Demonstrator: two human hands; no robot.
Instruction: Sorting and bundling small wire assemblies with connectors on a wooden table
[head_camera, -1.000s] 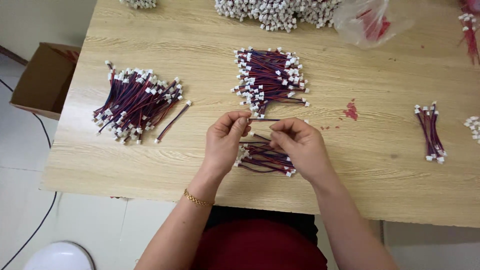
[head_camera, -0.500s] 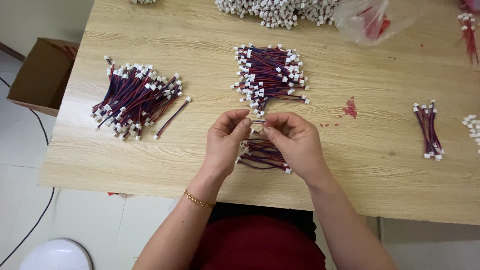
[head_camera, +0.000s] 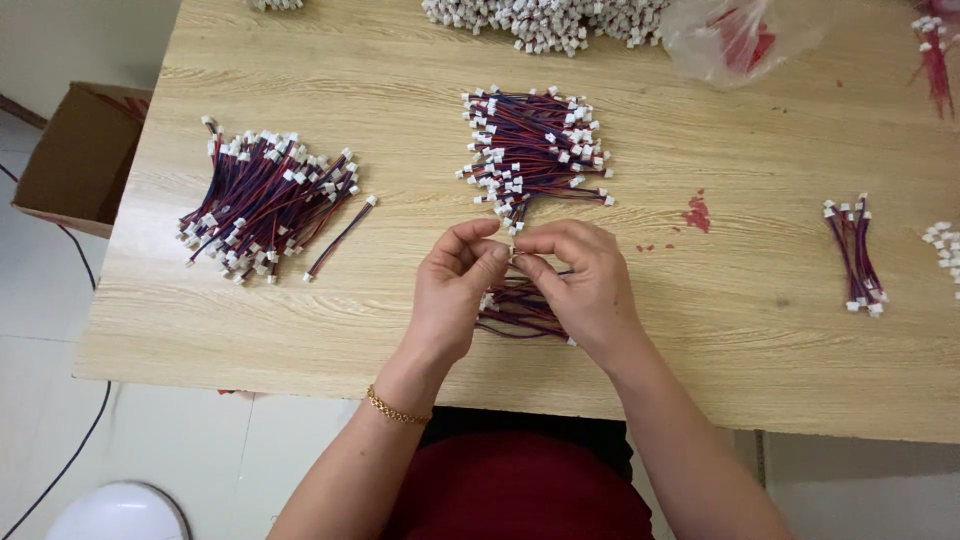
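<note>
Fingers of the left hand (head_camera: 455, 290) and right hand (head_camera: 580, 285) are pinched together on a small white connector (head_camera: 514, 258), held just above a wire bundle (head_camera: 515, 312) on the counter (head_camera: 700, 330). Larger wire piles (head_camera: 535, 150) are seen beyond.

2 packages are visible. A clear plastic bag (head_camera: 742, 38) with red contents lies at the table's (head_camera: 400, 330) far edge, toward its right corner. An open brown cardboard box (head_camera: 78, 158) stands on the floor beside the table's left edge.
</note>
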